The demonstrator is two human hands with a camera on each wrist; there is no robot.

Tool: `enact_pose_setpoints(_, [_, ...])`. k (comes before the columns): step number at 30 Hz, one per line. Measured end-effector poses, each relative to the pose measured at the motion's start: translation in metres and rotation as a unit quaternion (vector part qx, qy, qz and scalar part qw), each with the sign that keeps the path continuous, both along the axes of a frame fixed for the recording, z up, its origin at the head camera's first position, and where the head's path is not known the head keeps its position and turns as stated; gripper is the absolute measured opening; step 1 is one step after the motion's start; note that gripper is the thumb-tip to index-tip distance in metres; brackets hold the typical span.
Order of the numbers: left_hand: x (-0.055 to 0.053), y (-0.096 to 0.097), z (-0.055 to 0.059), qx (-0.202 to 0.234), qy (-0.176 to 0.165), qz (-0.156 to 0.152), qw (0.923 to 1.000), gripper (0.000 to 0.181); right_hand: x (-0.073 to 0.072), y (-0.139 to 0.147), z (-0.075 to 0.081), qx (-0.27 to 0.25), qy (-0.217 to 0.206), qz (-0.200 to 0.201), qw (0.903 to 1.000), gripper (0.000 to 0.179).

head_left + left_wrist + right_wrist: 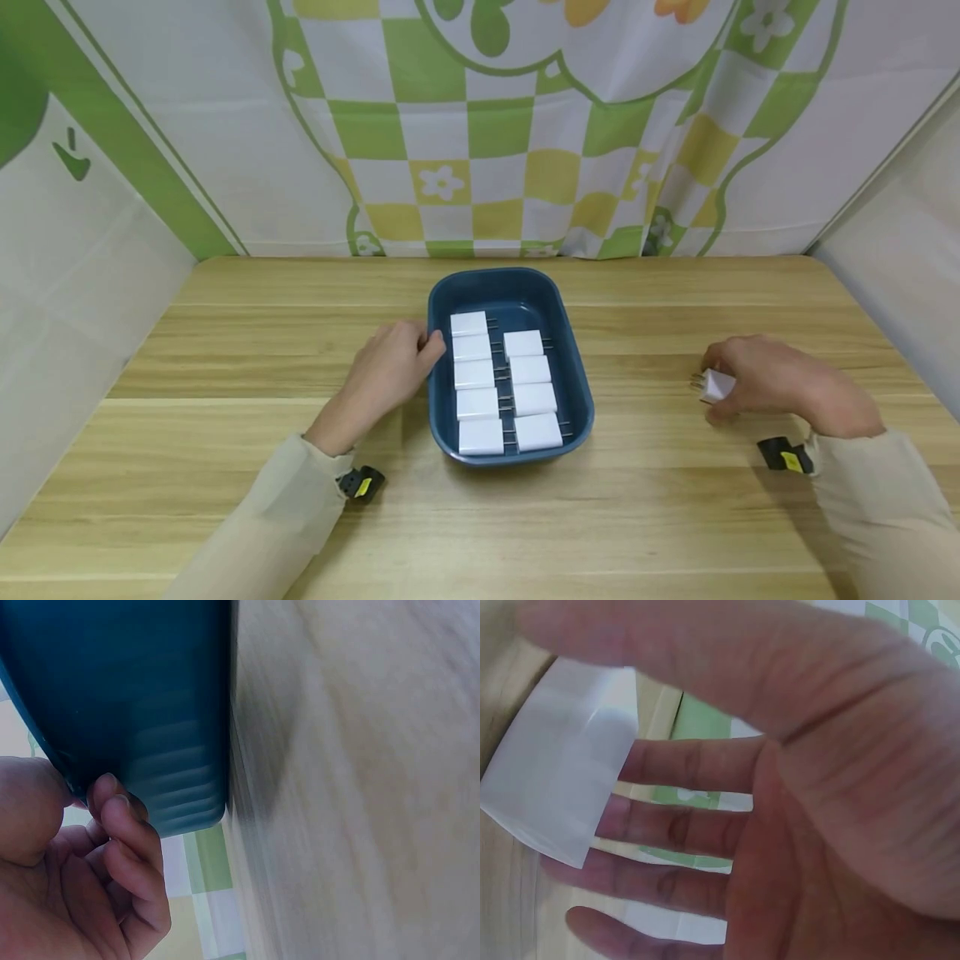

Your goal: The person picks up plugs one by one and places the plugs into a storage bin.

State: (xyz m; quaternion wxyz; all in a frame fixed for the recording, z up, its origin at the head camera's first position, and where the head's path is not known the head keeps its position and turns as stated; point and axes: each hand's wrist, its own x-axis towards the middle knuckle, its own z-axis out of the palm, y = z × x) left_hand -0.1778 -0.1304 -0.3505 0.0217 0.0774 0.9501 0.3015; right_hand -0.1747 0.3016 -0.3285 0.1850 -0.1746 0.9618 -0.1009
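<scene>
A dark blue plastic tub (573, 350) stands on the table with several white charger plugs (474, 375) lying in it in two columns, prongs pointing right. At the tub's left rim, my left hand (392, 367) pinches the edge. In the left wrist view, the thumb and curled fingers (127, 825) meet at the rim of the tub (150, 697). Well to the right, my right hand (772, 379) holds one more white charger plug (717, 387) between thumb and fingers, prongs toward the tub. The right wrist view shows this plug (562, 757) large, between the thumb and fingertips.
The wooden table (637, 517) spreads out around the tub. A checked green and white curtain (502, 133) hangs behind its back edge, with pale side walls at left (75, 275) and right. Black wrist cameras (362, 483) sit at both sleeves.
</scene>
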Motion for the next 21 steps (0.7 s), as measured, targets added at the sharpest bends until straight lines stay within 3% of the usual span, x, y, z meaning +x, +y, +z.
enact_pose_setpoints(21, [0.0001,0.0002,0.0,0.001,0.005,-0.002,1.0,0.041,0.0019,-0.0021,-0.0012,0.011,0.001,0.003,0.9999,0.047])
